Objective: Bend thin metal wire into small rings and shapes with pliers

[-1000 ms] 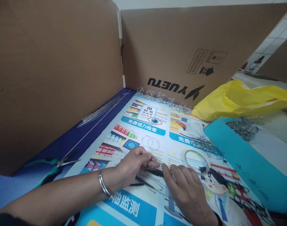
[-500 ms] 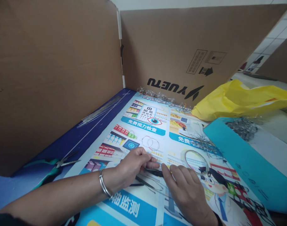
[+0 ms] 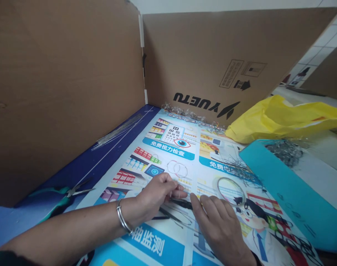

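Note:
My left hand (image 3: 158, 194), with a silver bangle (image 3: 123, 218) at its wrist, is closed in a pinch on a thin piece of wire (image 3: 179, 191) that barely shows. Fingers wrapped, my right hand (image 3: 219, 220) grips a dark tool that looks like pliers (image 3: 182, 203); its tip points left, close to the left fingertips. Most of the tool's handles are hidden under the palm. Beneath the hands lie long thin dark strips (image 3: 172, 216) on the printed poster (image 3: 154, 146). Just beyond the left hand are thin wire rings (image 3: 177, 169).
Green-handled pliers (image 3: 70, 193) lie spread at the left. Thin straight wires (image 3: 118, 131) rest along the cardboard wall (image 3: 65, 92). A wire coil (image 3: 230, 190) sits beyond my right hand. At right are a blue box (image 3: 284, 195) with tangled wire and a yellow bag (image 3: 281, 118).
Both hands keep nearly the same place and grip. The tip of the dark tool has shifted very slightly, and the view has moved a little.

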Demonstrator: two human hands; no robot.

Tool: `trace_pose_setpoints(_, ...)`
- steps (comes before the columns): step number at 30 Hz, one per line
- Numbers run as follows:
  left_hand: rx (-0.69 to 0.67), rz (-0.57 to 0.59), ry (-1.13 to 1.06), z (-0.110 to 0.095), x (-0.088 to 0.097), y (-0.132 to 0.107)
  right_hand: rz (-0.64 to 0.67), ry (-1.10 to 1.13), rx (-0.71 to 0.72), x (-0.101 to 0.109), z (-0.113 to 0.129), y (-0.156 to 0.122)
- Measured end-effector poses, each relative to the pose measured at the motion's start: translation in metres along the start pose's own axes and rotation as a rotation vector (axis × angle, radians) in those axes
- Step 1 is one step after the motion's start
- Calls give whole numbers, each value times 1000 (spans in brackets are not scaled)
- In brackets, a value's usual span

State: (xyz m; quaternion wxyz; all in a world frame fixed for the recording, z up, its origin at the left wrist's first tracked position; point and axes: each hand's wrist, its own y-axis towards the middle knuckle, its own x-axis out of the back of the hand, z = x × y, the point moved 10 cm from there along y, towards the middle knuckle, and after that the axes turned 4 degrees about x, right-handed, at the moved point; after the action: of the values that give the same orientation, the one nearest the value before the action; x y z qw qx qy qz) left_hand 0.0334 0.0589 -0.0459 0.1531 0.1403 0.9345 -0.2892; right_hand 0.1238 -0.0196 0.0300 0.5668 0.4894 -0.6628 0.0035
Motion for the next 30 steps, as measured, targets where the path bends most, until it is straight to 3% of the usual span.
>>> trace_pose_setpoints(30, 43, -18, -18, 8, 1, 2, -7, 4, 8, 1, 1, 3)
